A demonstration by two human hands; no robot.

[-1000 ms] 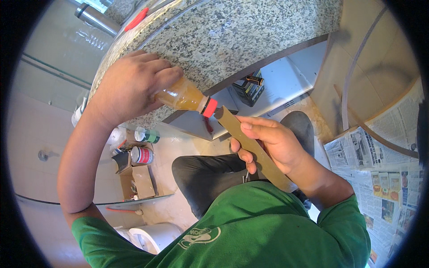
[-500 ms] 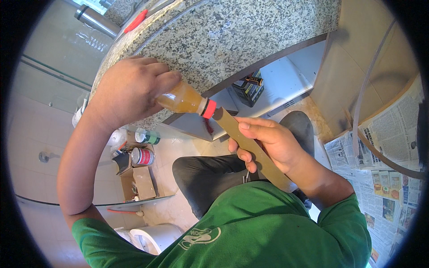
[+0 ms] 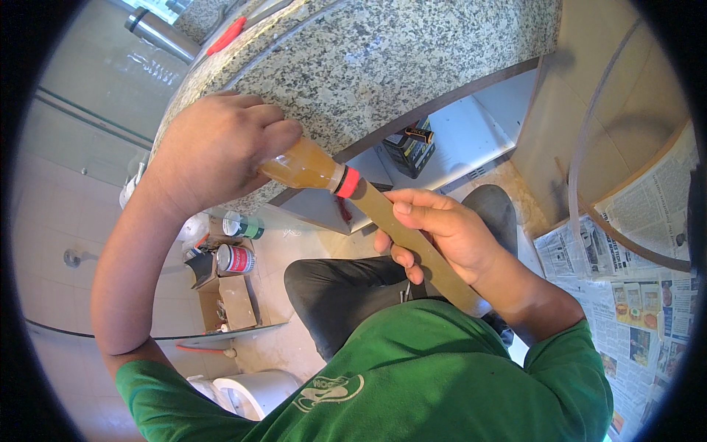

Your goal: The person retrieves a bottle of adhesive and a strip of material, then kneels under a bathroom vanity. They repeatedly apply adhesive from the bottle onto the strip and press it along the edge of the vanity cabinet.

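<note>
My left hand [image 3: 217, 151] is closed round a clear bottle [image 3: 305, 166] of amber liquid with a red ring at its neck. The bottle lies tilted, its mouth pointing right and down at the upper end of a flat brown strip [image 3: 416, 250]. Its red neck overlaps that end, so whether they touch cannot be seen. My right hand [image 3: 442, 236] grips the strip between thumb and fingers, and the strip slants down toward my green shirt.
A speckled stone countertop [image 3: 383, 66] lies ahead, with a red-handled tool [image 3: 227, 35] at its left. Below is a white cabinet shelf [image 3: 471, 121] with a black box [image 3: 409, 151]. A looping band [image 3: 578, 177] stands by newspaper sheets [image 3: 641, 317] at right. Cans [image 3: 236, 258] stand lower left.
The bottle's neck has shifted slightly right and down over the strip's upper end. The looping band at the right has swung a little left. My right hand stays nearly still.
</note>
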